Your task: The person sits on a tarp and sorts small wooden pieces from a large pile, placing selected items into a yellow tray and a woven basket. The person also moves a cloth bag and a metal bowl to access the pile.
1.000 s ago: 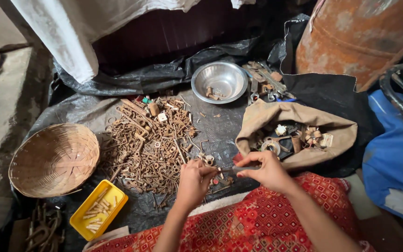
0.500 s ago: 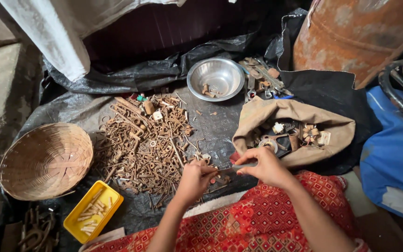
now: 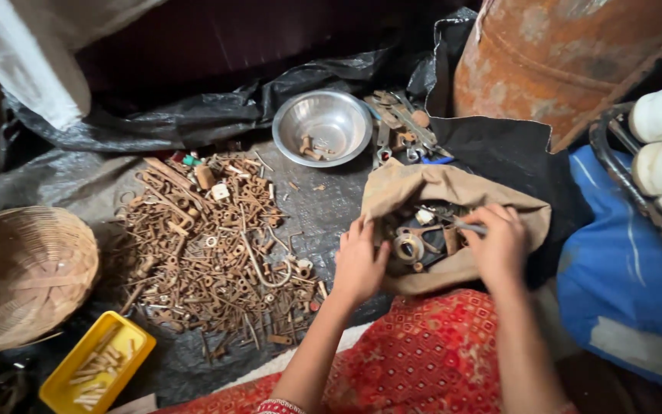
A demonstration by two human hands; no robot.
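Note:
A tan cloth sack (image 3: pixel 453 188) lies open on the black plastic sheet, full of rusty metal parts. My left hand (image 3: pixel 359 261) rests on the sack's near left rim, fingers bent over the edge. My right hand (image 3: pixel 497 239) is inside the sack's right side, closed on a thin grey metal rod (image 3: pixel 469 227). A wide heap of rusty bolts, hooks and nuts (image 3: pixel 208 249) spreads to the left of my left hand.
A steel bowl (image 3: pixel 322 126) with a few rusty pieces sits beyond the heap, beside spanners (image 3: pixel 401 126). A woven basket (image 3: pixel 24 272) and yellow tray (image 3: pixel 97 370) lie left. A rusty drum (image 3: pixel 568 57) and blue bag (image 3: pixel 630 291) stand right.
Both hands moved right from the edge of the heap to the sack. My right hand now reaches into it and grips a rod. The camera shifted closer and right.

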